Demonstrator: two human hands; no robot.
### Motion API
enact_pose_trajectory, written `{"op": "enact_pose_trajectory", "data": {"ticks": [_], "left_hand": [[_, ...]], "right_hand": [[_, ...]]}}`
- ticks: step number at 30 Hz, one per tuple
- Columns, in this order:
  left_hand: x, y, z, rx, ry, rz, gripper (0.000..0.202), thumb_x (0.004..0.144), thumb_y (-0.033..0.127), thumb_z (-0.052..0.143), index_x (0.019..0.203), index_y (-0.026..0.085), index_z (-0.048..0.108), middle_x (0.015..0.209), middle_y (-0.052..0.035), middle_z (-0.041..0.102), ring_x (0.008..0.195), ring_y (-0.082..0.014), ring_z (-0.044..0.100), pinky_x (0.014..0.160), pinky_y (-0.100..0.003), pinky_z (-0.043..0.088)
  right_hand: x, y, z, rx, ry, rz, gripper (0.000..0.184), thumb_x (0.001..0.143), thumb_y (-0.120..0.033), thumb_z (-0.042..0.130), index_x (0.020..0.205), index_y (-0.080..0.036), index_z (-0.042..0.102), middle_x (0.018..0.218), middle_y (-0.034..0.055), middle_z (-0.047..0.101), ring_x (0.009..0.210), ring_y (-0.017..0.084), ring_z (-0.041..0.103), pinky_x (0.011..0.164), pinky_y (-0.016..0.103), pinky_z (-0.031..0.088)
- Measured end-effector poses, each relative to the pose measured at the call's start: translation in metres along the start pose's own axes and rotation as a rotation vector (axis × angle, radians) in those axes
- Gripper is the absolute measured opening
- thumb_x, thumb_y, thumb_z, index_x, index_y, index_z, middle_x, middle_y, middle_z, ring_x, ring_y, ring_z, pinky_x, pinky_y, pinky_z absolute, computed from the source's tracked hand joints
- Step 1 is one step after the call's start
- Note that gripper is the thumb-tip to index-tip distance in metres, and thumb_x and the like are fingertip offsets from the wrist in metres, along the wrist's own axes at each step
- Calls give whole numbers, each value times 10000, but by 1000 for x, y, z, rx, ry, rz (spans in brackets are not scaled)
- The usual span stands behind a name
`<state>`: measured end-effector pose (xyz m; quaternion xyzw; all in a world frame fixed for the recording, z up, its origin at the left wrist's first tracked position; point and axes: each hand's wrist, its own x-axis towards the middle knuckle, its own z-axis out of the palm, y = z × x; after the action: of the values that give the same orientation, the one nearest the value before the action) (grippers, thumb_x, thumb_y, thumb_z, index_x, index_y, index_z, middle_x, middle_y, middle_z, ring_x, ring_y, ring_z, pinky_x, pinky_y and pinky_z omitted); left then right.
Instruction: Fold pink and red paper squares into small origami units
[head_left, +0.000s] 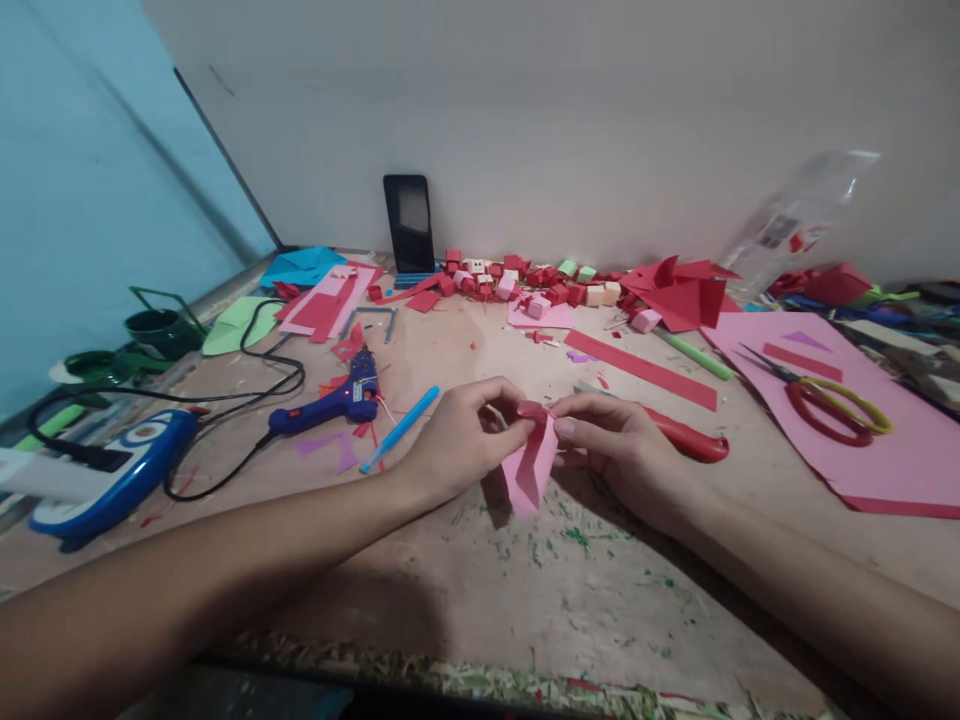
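Folded pink paper [531, 470] is between the left hand [466, 435] and the right hand [628, 450], touching both.
Each hand pinches it near its far end; from there its long axis comes toward the near edge of the worktop [480, 600]. Some fingertips are hidden behind paper and thumbs. Just beyond the right hand, a red-handled knife [688, 438] is partly covered.

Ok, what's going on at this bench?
A person holds a folded pink paper between the left hand and the right hand, above the worktop. A blue glue gun lies off to the left; scissors rest on a pink sheet at right. Small paper cubes cluster towards the back.
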<state>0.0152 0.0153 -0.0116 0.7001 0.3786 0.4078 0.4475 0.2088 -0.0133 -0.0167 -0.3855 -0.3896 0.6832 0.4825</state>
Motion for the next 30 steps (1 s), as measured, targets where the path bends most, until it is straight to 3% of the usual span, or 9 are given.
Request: {"op": "enact_pose_trajectory", "data": {"ticks": [13, 21, 30], "left_hand": [[-5, 4, -3, 88, -8, 267, 198, 876, 7, 707, 916, 182, 790, 900, -15, 731, 864, -139, 677, 786, -254, 500], [-7, 3, -3, 154, 3, 269, 177, 853, -8, 721, 831, 163, 758, 845, -9, 731, 807, -137, 668, 769, -253, 496], [-8, 6, -2, 195, 19, 263, 152, 869, 38, 691, 833, 182, 726, 849, -12, 725, 808, -158, 667, 755, -277, 500]], "right_hand": [[2, -2, -3, -57, -31, 40, 213, 687, -303, 961, 820, -202, 829, 825, 33, 772, 743, 157, 736, 722, 275, 633], [0, -3, -4, -98, -69, 66, 159, 766, -302, 913, 852, -207, 817, 808, 15, 761, 696, 131, 703, 668, 240, 599], [1, -4, -3, -74, -60, 75, 181, 745, -292, 926, 857, -197, 821, 817, 30, 770, 713, 151, 718, 683, 267, 598]]}}
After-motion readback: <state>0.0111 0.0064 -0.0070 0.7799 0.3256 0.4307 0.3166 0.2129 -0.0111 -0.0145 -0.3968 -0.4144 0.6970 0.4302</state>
